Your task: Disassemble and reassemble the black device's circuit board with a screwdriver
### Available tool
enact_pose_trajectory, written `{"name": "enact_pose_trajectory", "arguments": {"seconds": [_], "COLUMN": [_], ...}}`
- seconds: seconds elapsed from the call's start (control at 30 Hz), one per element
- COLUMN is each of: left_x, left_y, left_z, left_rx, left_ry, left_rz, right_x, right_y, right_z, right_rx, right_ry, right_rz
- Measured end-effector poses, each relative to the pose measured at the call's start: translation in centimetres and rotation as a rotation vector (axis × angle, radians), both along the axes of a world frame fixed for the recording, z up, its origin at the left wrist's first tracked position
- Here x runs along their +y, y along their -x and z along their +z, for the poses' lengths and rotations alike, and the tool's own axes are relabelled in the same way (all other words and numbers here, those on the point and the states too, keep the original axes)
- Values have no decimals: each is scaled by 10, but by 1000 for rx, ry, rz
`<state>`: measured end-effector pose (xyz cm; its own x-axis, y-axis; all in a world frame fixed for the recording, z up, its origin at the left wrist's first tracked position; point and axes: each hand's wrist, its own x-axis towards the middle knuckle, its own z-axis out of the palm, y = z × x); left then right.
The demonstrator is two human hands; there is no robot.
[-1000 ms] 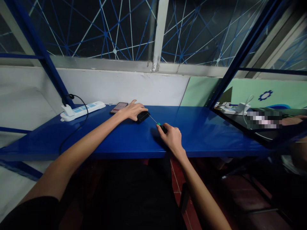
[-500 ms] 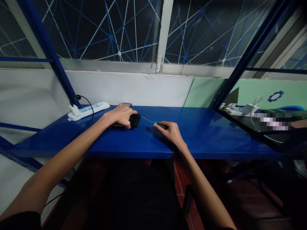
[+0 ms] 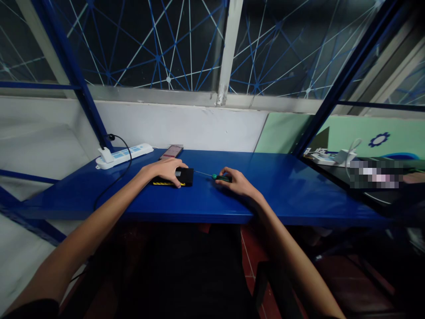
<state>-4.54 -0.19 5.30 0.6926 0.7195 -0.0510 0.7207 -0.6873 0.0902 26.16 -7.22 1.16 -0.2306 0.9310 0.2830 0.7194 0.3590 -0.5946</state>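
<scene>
My left hand (image 3: 168, 170) is closed over a flat black box (image 3: 187, 176) with a yellow-striped near edge, thumb on the near side and fingers on the far side. The box lies on the blue table (image 3: 212, 203). In my right hand (image 3: 237, 180) is a screwdriver (image 3: 223, 178) with a green and black handle, gripped by the fingers. Its thin shaft points left at the right end of the box; whether the tip touches it I cannot tell. Just behind my left hand lies a smartphone (image 3: 172, 151).
A white power strip (image 3: 129, 155) with a plugged-in adapter and black cable stands at the back left. Blue metal posts rise at both sides. To the right are a white charger (image 3: 345, 155) with its cable, a dark surface and another person's hand (image 3: 413, 177).
The black box, tilted before, now lies flatter, with its yellow-striped edge showing. My left hand has shifted slightly and uncovered more of the smartphone. The screwdriver stays in my right hand.
</scene>
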Motion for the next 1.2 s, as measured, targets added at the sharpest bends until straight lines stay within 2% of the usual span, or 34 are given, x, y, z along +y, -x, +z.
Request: {"name": "enact_pose_trajectory", "arguments": {"seconds": [0.13, 0.37, 0.5, 0.57, 0.67, 0.87, 1.1, 1.2], "left_x": [0, 3, 7, 8, 8, 6, 9, 6], "left_y": [2, 9, 9, 8, 7, 4, -1, -4], "left_z": [-4, -16, -22, -25, -27, -28, -31, -31], "left_rx": [-15, -154, -176, -181, -203, -270, -271, -266], "left_ry": [58, 141, 148, 142, 144, 163, 110, 101], "left_rz": [12, 1, -18, -13, -17, -20, -11, -9], "right_x": [10, 38, 52, 55, 58, 55, 47, 45], "right_y": [-11, -15, -14, -14, -15, -18, -16, -15], "right_z": [7, 4, -4, -8, -12, -10, -12, -14], "right_rx": [15, -63, 67, 139, 195, 234, 214, 190], "right_ry": [36, 65, 147, 178, 191, 174, 65, 86], "right_rz": [167, 118, 169, 143, 104, 162, 66, -10]}}
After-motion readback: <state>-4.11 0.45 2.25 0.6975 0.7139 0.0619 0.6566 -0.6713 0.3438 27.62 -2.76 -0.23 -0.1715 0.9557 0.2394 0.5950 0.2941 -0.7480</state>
